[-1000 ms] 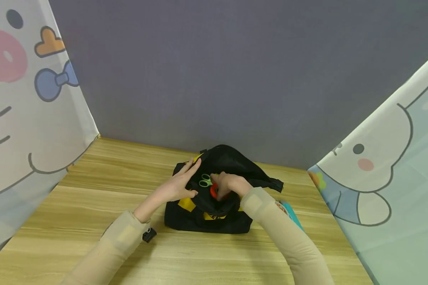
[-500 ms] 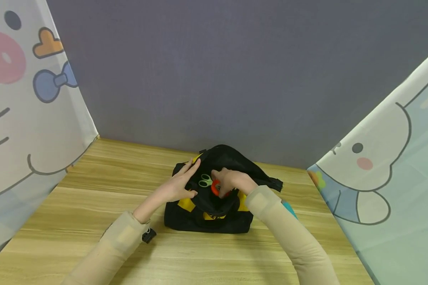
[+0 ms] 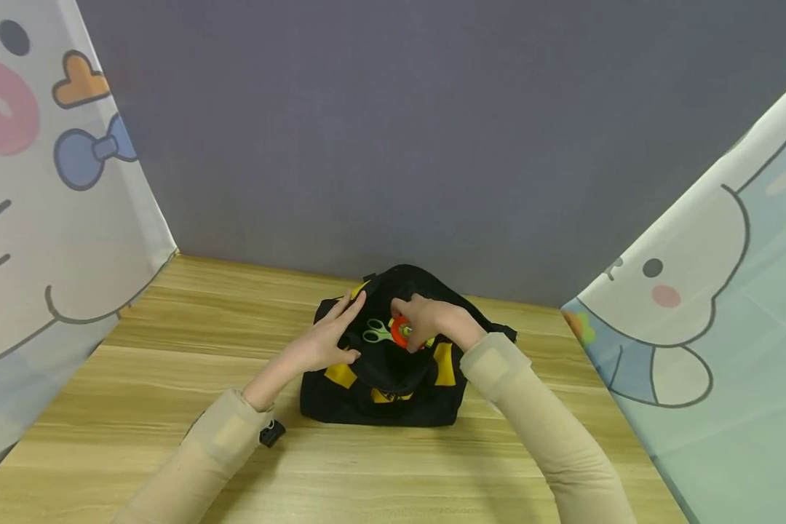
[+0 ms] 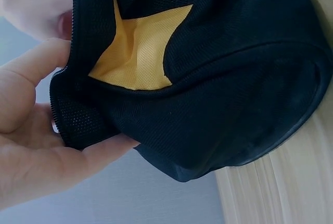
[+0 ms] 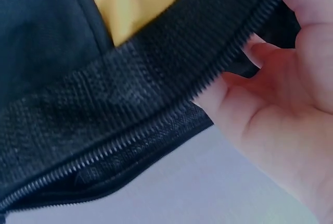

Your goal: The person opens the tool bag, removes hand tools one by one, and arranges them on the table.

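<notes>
Closest to you are your two beige sleeves (image 3: pixel 216 444), coming in from the bottom, with a small black thing (image 3: pixel 271 433) on the table (image 3: pixel 340 473) right by the left one. It's partly covered by your sleeve, so no clue what it is.

A bit further out sits the black bag (image 3: pixel 386 415), pretty much in the middle, mouth gaping up towards you. There are yellow patches (image 3: pixel 445 364) on its front, plus some lettering low down that's too small for me to read.

Your left hand (image 3: pixel 324 346) is at the left side of the opening, fingers stretched out and thumb spread away from them. So it's not clenched, just resting against the edge; the left wrist cam has your fingers touching the zipper (image 4: pixel 60 104) there.

Your right hand (image 3: pixel 432 320) reaches into the opening from the other side and looks to be pinching a red ring (image 3: pixel 398 335), which has something yellowish in its middle. Your right wrist cam can't confirm it, since the rim hides those fingertips. Just left of the ring you've got scissors (image 3: pixel 376 331) with light green handles in the bag's mouth, blades out of sight.

Way behind it all there's a plain grey backdrop (image 3: pixel 393 145), with cartoon-print panels (image 3: pixel 727 240) angled in on both sides.
</notes>
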A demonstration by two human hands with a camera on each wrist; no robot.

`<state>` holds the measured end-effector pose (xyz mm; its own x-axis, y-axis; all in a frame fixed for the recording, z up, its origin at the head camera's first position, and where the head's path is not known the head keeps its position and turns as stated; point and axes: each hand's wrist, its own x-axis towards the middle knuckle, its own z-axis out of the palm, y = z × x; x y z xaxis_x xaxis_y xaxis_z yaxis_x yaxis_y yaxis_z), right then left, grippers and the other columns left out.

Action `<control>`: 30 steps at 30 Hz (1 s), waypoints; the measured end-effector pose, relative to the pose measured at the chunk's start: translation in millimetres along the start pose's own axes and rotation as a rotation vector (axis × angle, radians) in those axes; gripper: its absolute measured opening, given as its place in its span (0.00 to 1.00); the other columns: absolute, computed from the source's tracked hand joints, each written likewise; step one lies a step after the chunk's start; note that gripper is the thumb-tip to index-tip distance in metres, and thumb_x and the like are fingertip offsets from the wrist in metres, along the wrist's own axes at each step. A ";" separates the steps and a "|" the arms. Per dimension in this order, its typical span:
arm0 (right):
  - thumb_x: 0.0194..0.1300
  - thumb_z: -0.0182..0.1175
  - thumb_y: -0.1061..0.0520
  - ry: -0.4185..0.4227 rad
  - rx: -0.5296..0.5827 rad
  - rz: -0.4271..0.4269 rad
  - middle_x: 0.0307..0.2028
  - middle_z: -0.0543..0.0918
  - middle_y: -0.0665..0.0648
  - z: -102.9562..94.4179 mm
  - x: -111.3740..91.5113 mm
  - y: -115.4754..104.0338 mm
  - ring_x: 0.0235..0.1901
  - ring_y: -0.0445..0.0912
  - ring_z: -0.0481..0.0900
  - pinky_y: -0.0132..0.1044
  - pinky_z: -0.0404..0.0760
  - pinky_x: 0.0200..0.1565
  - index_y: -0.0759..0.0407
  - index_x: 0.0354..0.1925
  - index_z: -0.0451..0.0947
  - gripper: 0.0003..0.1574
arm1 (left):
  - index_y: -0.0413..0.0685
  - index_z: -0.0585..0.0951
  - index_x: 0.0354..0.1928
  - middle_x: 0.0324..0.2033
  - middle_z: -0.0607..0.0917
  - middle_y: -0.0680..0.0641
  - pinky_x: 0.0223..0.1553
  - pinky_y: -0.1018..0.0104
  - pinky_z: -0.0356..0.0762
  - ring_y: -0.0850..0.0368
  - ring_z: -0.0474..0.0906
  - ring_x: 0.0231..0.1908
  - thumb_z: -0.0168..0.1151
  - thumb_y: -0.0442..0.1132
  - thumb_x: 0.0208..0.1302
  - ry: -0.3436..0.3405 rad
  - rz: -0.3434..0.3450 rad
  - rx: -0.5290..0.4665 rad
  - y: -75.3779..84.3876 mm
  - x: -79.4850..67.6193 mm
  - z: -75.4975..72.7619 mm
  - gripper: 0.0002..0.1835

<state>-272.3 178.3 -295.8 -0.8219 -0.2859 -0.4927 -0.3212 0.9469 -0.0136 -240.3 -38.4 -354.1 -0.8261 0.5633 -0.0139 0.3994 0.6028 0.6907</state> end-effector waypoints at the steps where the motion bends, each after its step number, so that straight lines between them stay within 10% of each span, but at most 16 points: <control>1: 0.56 0.73 0.54 0.000 -0.001 -0.002 0.55 0.72 0.59 -1.3 -0.8 0.3 0.44 0.50 0.73 0.43 0.79 0.48 0.44 0.59 0.67 0.36 | 0.55 0.39 0.80 0.79 0.37 0.38 0.37 0.62 0.70 0.29 0.58 0.72 0.66 0.36 0.63 -0.001 -0.002 0.000 0.0 -0.2 -0.1 0.54; 22: 0.58 0.69 0.55 0.041 0.053 0.010 0.54 0.68 0.60 -35.4 -35.0 21.2 0.45 0.52 0.69 0.43 0.72 0.42 0.46 0.62 0.64 0.37 | 0.56 0.38 0.80 0.79 0.38 0.38 0.31 0.64 0.68 0.31 0.62 0.70 0.66 0.34 0.63 0.011 -0.011 0.008 1.4 -0.1 0.4 0.55; 30: 0.59 0.70 0.55 0.071 0.056 0.026 0.56 0.69 0.61 -41.7 -54.2 29.5 0.47 0.52 0.70 0.45 0.74 0.45 0.47 0.63 0.64 0.38 | 0.58 0.38 0.80 0.79 0.36 0.39 0.23 0.66 0.63 0.49 0.78 0.33 0.65 0.34 0.64 -0.004 -0.023 0.004 3.3 -1.2 0.7 0.54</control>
<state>-256.8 215.6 -233.2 -0.8614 -0.2693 -0.4307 -0.2742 0.9603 -0.0518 -237.7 -36.7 -352.3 -0.8336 0.5514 -0.0331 0.3816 0.6181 0.6872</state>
